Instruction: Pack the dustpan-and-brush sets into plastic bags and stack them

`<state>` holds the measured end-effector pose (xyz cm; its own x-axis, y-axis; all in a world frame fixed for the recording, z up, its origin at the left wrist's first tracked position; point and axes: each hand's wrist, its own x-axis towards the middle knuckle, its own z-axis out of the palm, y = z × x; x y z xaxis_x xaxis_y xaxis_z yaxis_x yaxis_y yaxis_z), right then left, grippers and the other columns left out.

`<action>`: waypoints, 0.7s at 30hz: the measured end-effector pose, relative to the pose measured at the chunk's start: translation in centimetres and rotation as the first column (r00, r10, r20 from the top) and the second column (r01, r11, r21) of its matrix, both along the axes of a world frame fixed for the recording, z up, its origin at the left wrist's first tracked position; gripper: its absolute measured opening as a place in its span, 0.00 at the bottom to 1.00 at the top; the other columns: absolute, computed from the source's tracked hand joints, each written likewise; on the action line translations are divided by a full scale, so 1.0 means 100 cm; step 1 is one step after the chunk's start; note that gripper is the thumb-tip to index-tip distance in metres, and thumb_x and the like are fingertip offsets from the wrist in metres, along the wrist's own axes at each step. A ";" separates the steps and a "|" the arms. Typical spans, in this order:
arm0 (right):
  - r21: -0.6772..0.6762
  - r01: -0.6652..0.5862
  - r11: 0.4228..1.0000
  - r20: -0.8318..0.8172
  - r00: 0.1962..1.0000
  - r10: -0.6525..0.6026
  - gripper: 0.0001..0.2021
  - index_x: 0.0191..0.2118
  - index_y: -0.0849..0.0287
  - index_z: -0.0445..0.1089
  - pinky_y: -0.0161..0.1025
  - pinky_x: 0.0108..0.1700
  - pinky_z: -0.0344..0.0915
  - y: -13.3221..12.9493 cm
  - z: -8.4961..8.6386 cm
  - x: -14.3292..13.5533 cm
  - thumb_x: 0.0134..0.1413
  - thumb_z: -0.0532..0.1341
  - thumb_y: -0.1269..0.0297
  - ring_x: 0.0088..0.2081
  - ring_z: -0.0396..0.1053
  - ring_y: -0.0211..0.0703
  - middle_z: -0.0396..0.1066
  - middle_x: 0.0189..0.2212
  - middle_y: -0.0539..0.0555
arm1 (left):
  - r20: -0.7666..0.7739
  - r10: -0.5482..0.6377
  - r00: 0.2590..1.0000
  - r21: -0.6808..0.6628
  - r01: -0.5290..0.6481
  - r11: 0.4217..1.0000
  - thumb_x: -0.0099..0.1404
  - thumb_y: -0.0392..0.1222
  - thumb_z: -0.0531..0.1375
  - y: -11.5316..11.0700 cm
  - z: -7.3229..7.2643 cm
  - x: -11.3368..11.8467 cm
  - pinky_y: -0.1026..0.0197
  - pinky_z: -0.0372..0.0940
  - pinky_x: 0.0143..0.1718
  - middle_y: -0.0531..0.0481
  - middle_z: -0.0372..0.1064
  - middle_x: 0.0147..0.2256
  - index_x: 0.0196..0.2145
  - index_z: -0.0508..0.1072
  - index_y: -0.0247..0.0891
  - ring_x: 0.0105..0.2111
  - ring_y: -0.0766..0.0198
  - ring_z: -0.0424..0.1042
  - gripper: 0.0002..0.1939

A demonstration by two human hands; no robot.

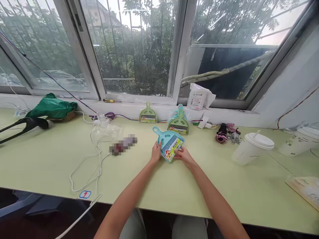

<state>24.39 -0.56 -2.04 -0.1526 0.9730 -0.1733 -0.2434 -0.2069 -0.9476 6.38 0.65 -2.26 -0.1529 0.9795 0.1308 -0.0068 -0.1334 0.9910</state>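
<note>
A light blue dustpan (166, 136) with a small brush and a yellow-green label is held tilted above the table, its handle pointing up and left. My left hand (156, 152) is closed on its left edge. On the lower right, my right hand (183, 156) grips the edge by the label, thumb on the front. Behind it stands a stack of wrapped dustpans (178, 124), a green one in front and blue ones behind. Farther left, a single green dustpan (148, 114) leans against the window ledge.
White cables (99, 156) and a blurred-out object (123, 145) lie on the left, near a green bag (51, 106). To the right are a folded umbrella (221, 133), a white paper cup (251, 149) and another cup (300, 141). A screwdriver (109, 100) lies on the ledge.
</note>
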 end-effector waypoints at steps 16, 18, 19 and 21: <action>0.257 0.454 0.853 0.288 0.807 -0.516 0.17 0.37 0.58 0.69 0.37 0.34 0.68 -0.005 0.023 0.020 0.59 0.52 0.50 0.31 0.74 0.42 0.74 0.36 0.56 | -0.126 -0.030 0.992 0.033 0.034 0.999 0.60 0.64 0.50 0.002 0.008 -0.017 0.62 0.58 0.33 0.52 0.63 0.25 0.26 0.66 0.38 0.28 0.64 0.62 0.24; 0.531 0.217 0.819 0.561 0.634 -0.532 0.15 0.36 0.55 0.70 0.39 0.42 0.66 -0.015 0.030 -0.004 0.59 0.53 0.52 0.40 0.71 0.45 0.73 0.38 0.55 | -0.231 -0.162 0.959 0.054 0.179 0.982 0.61 0.63 0.49 -0.008 0.011 -0.006 0.62 0.57 0.33 0.52 0.63 0.25 0.26 0.66 0.38 0.28 0.64 0.61 0.24; 0.597 0.102 0.796 0.649 0.521 -0.554 0.14 0.36 0.54 0.70 0.40 0.44 0.64 -0.019 0.032 -0.013 0.59 0.53 0.52 0.44 0.68 0.47 0.72 0.39 0.55 | -0.262 -0.205 0.943 0.063 0.229 0.971 0.61 0.62 0.49 -0.013 0.012 -0.002 0.62 0.58 0.33 0.52 0.63 0.25 0.27 0.66 0.38 0.29 0.64 0.61 0.24; 0.638 -0.072 0.767 0.737 0.345 -0.581 0.12 0.37 0.55 0.69 0.41 0.46 0.62 -0.025 0.034 -0.024 0.60 0.52 0.55 0.47 0.64 0.49 0.70 0.40 0.57 | -0.287 -0.240 0.927 0.078 0.273 0.959 0.63 0.61 0.47 -0.021 0.016 0.006 0.62 0.58 0.33 0.52 0.64 0.26 0.28 0.67 0.37 0.29 0.64 0.61 0.24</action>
